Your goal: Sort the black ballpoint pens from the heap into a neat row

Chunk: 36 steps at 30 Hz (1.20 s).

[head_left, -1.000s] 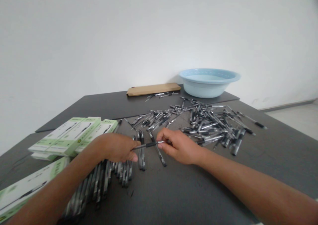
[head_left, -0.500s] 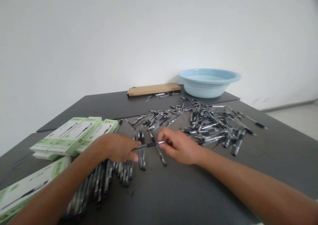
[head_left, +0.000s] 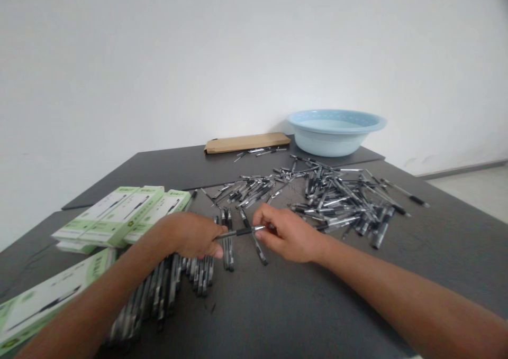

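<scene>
A pen (head_left: 243, 232) with a black grip lies level between my two hands above the table. My left hand (head_left: 194, 236) is closed around its barrel end. At the other end, the fingertips of my right hand (head_left: 283, 233) pinch the pen's tip; whether a small part is also between them I cannot make out. Below the held pen a single pen (head_left: 259, 249) lies slanted on the table, beside a few upright-lying pens (head_left: 228, 253). Rows of pens (head_left: 159, 295) lie side by side under my left forearm.
Green and white pen boxes (head_left: 115, 219) are stacked at the left, and another box (head_left: 47, 301) lies nearer. A loose heap of pens (head_left: 341, 195) spreads at right of centre. Behind stand a light-blue basin (head_left: 333, 139) and a flat brown cardboard piece (head_left: 246, 143) on the dark table (head_left: 301, 316).
Both hands keep hold of the pen in nearly the same place. The whole view has shifted very slightly; nothing else has visibly moved.
</scene>
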Tool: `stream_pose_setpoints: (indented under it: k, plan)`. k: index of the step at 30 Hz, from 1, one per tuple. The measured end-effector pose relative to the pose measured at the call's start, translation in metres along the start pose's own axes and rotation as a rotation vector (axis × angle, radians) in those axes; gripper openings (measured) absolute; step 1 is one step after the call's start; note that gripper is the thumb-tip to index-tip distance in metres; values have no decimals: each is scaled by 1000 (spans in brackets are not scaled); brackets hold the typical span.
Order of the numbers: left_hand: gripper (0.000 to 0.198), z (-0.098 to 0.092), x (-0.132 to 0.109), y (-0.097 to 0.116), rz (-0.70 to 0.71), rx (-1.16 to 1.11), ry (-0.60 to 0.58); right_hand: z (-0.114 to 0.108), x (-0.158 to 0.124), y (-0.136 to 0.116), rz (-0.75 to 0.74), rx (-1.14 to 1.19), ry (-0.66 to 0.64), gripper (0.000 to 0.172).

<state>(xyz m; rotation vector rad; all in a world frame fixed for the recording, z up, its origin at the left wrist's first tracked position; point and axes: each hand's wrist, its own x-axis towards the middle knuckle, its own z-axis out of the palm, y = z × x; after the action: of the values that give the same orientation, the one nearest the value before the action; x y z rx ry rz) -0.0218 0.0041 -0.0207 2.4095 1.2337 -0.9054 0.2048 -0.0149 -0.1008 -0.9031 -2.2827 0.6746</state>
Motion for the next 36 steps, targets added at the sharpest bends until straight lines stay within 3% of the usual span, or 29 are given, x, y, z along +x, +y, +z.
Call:
stream_pose_setpoints:
  k: [5, 12, 18, 31, 36]
  plan:
    - [46, -4, -1, 5, -26, 46, -42, -1, 2, 2, -27, -13, -19, 2]
    - [44, -9, -3, 9, -32, 34, -90, -2, 1, -1, 1, -9, -4, 12]
    - [47, -7, -2, 9, -44, 35, -89, 0, 0, 2, -35, -40, 5, 3]
    - [47, -8, -4, 13, -73, 66, -58, 0, 3, 4, -82, -80, 14, 17]
    - [44, -8, -3, 13, -68, 50, -64, 2, 2, 4, -40, -69, 18, 11]
